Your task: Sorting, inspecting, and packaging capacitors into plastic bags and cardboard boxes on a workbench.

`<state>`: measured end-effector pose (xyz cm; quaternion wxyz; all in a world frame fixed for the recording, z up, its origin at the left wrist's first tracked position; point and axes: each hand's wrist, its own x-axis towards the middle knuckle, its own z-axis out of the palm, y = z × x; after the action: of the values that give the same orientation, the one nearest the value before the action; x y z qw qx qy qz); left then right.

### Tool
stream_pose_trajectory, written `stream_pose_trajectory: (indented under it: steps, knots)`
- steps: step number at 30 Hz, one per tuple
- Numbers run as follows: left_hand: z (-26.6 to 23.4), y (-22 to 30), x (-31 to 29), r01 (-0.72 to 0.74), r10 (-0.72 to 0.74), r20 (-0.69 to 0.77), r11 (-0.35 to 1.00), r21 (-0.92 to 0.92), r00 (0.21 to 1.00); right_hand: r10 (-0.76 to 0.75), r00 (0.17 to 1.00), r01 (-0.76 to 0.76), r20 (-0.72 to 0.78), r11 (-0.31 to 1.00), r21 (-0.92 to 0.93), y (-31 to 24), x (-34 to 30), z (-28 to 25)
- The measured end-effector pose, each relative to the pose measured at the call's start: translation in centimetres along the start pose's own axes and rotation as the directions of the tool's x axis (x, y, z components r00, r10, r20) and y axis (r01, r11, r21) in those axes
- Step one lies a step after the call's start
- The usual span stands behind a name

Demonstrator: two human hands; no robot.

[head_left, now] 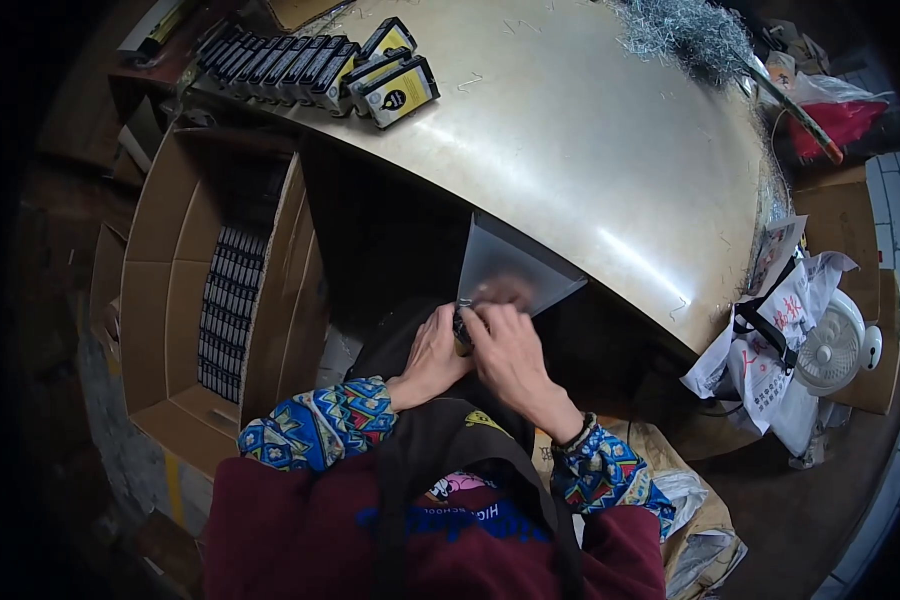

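Before the table's [570, 130] near edge, the left hand [433, 350] and right hand [510, 350] clamp their fingers on 1 small dark item [461, 322], mostly hidden; the tabletop stretches wide beyond. Far left, boxes [315, 75] wear yellow labels; red writing marks a white bag [755, 375] at right. The left carton [150, 290] holds dark packs [232, 310].

two hands [511, 352], two patterned sleeves [332, 420], one fan [828, 345], one tabletop [570, 140]

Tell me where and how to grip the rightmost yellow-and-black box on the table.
Probably take the yellow-and-black box by its right end, coming from the right: bare tabletop lies on that side, while other boxes crowd its left. Its slim block shape should suit a pinch.
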<state>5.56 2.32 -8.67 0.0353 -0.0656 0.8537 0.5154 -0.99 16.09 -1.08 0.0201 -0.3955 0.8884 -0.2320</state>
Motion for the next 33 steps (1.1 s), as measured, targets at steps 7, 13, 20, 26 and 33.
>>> stream_pose_trajectory:
  steps: [7,13,20,26,33]
  knots:
    - [-0.4,1.1,0.2,0.026,-0.025,-0.038,1.0,0.005,0.999,-0.05,0.996,0.045,0.07,0.997,0.066,0.6,-0.6,-0.7]
    - [-0.7,0.6,0.3,-0.063,0.065,-0.057,0.997,0.04,0.996,-0.048,0.998,0.047,-0.031,0.999,-0.017,0.1,-0.1,-0.2]
    - [-0.8,-1.2,0.1,-0.047,0.039,0.062,0.991,0.127,0.997,-0.045,0.995,0.028,0.084,0.979,0.202,-0.4,-1.7,0.9]
    - [-4.5,-0.7,-1.1,-0.264,0.262,0.048,0.964,0.041,0.964,0.085,0.996,-0.054,-0.032,0.839,0.541,0.1,0.1,-2.5]
    - [-4.9,3.2,1.7,-0.217,0.177,-0.181,0.949,-0.23,0.967,0.241,0.968,-0.163,-0.07,0.816,0.554,0.7,1.1,-5.2]
